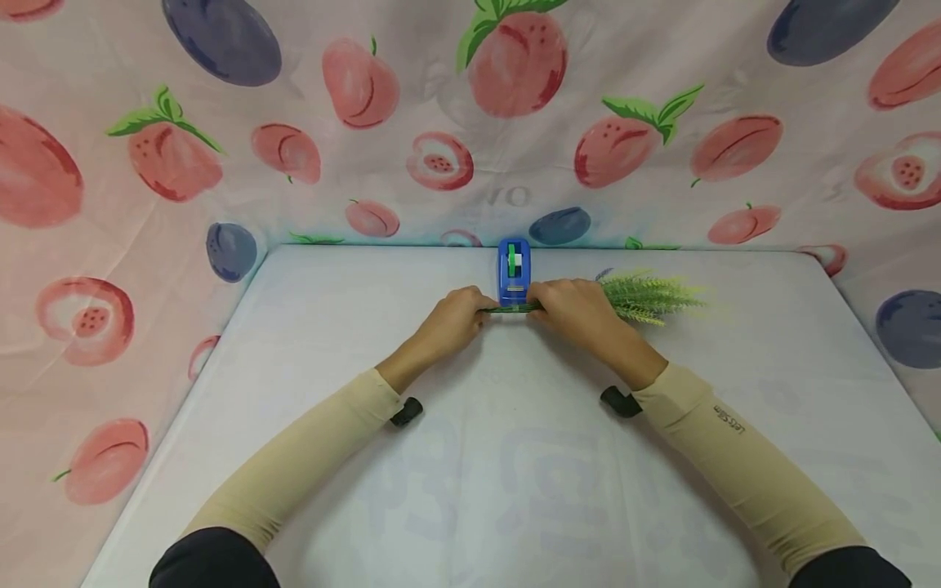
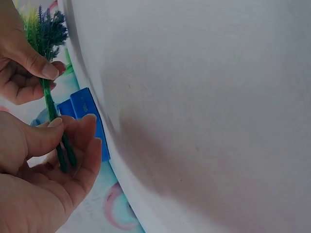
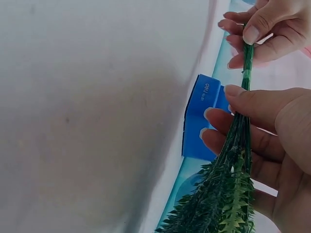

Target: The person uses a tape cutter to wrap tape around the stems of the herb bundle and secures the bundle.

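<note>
A bunch of artificial flowers (image 1: 650, 297) lies sideways between my hands, its leafy yellow-green and purple heads to the right. My left hand (image 1: 454, 320) pinches the stem ends between thumb and fingers; two green tips show past the thumb in the left wrist view. Nearer the heads, my right hand (image 3: 272, 131) pinches the stems (image 3: 247, 73) with thumb and forefinger. A shiny band, perhaps tape, shows around the stems between the hands. Just beyond the stems stands a blue tape dispenser (image 1: 514, 269) with a green hub, its near end close to both hands.
The white table (image 1: 470, 457) stretches out in front of me. Its far edge meets a hanging cloth (image 1: 441, 90) printed with peaches and dark plums. The tape dispenser stands at that far edge.
</note>
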`<action>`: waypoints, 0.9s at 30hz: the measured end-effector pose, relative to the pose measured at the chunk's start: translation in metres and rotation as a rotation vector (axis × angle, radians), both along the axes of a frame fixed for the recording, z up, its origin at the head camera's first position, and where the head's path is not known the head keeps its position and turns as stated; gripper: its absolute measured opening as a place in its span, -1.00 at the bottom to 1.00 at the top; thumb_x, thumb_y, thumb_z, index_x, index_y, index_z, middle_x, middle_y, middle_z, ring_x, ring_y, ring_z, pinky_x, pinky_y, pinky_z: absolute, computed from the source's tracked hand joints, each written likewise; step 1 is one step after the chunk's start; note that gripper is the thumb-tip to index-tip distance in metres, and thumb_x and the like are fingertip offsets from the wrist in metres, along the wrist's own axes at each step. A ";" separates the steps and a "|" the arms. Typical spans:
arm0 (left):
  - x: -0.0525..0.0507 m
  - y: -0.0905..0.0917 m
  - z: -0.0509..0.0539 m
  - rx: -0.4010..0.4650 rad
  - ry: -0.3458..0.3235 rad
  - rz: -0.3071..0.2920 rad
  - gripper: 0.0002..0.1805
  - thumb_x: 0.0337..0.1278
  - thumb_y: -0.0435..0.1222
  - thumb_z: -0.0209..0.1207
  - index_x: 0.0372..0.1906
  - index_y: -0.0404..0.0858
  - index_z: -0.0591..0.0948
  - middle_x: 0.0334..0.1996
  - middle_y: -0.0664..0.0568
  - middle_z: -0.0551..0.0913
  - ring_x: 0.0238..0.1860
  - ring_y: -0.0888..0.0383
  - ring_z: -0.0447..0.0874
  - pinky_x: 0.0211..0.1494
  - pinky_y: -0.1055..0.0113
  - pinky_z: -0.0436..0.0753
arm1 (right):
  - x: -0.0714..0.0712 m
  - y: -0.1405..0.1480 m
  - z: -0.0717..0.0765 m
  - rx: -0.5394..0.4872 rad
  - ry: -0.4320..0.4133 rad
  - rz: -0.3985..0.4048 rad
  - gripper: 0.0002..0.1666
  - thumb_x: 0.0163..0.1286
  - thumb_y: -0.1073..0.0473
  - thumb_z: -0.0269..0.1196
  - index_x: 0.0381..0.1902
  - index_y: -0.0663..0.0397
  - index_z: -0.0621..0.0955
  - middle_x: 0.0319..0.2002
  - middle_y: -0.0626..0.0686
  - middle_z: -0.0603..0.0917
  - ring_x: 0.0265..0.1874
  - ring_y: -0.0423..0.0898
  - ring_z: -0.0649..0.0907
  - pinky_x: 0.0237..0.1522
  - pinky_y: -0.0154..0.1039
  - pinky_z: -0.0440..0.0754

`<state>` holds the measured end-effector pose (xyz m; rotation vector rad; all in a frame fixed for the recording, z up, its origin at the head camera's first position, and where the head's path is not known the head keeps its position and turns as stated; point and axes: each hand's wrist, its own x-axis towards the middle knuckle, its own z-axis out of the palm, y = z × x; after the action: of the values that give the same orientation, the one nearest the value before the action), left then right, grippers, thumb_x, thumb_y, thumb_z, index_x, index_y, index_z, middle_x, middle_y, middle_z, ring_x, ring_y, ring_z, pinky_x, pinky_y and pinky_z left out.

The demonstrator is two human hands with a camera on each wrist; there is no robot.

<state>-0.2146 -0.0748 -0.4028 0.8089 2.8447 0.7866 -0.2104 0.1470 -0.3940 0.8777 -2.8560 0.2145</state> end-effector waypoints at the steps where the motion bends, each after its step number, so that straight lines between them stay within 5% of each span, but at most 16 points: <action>1: 0.000 0.000 0.000 -0.008 -0.001 0.001 -0.67 0.33 -0.52 0.16 0.10 -0.28 0.74 -0.16 -0.12 0.69 -0.10 0.05 0.64 0.02 0.17 0.65 | 0.000 0.000 0.000 0.000 0.006 0.005 -0.81 0.31 0.12 0.45 -0.15 0.03 0.75 -0.28 0.00 0.77 -0.44 -0.06 0.71 -0.39 -0.09 0.67; 8: -0.001 0.001 -0.001 -0.041 0.015 0.005 -0.66 0.34 -0.50 0.15 0.11 -0.25 0.75 -0.21 -0.09 0.63 -0.17 0.08 0.56 -0.04 0.18 0.62 | 0.000 0.003 -0.001 -0.001 0.075 0.043 -0.80 0.30 0.13 0.46 -0.15 0.06 0.77 -0.29 0.04 0.59 -0.57 -0.05 0.59 -0.52 -0.12 0.59; 17: -0.003 0.001 -0.002 -0.037 0.042 -0.002 -0.67 0.31 -0.52 0.18 0.09 -0.25 0.75 -0.30 -0.07 0.65 -0.27 0.10 0.55 -0.14 0.23 0.61 | 0.000 0.003 0.000 -0.006 0.077 0.051 -0.82 0.32 0.13 0.44 -0.15 0.04 0.79 -0.34 0.04 0.62 -0.54 -0.06 0.60 -0.50 -0.14 0.59; 27: -0.006 0.002 -0.002 0.064 0.021 0.033 -0.74 0.36 -0.47 0.20 0.05 -0.28 0.75 -0.05 -0.07 0.78 0.04 0.05 0.72 0.17 0.16 0.63 | -0.003 0.004 -0.002 -0.038 0.097 0.047 -0.81 0.33 0.16 0.43 -0.12 0.05 0.79 -0.31 0.04 0.74 -0.43 -0.03 0.70 -0.39 -0.12 0.68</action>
<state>-0.2204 -0.0733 -0.4043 0.7842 2.8723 0.8835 -0.2137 0.1507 -0.3959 0.9226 -2.7357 0.2246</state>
